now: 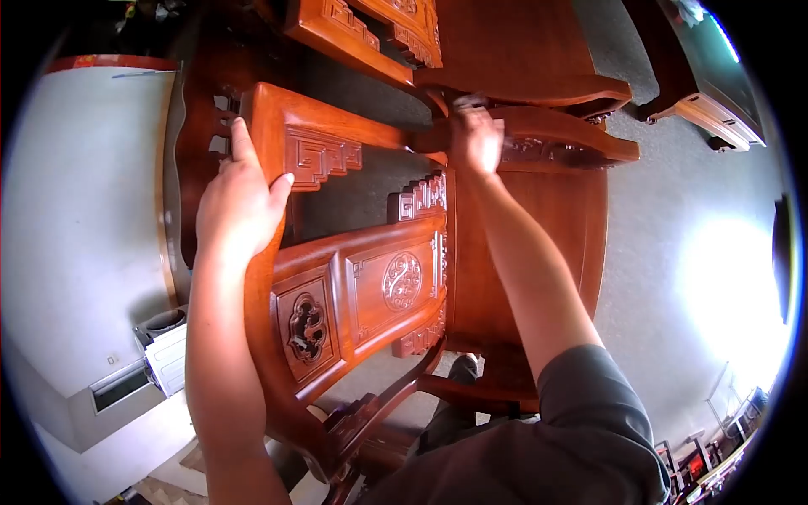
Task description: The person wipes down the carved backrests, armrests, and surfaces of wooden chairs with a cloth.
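Note:
A reddish-brown carved wooden armchair point(391, 282) stands in front of me, its back panel cut with a round motif and stepped fretwork. My left hand point(240, 206) grips the top corner of its backrest frame, index finger stretched along the wood and thumb on the near side. The other fingers of that hand are mostly hidden. Over at the chair's far armrest point(564, 139), where it joins the back, my right hand point(478, 139) is closed. A small dark thing point(469, 102) shows at its fingers, too blurred to name.
A second matching chair point(513, 38) stands close beyond the first, armrests nearly touching. Dark wooden furniture point(690, 76) sits at the upper right on the grey floor point(665, 202). A pale wall point(84, 202) and a white appliance point(166, 358) are at left.

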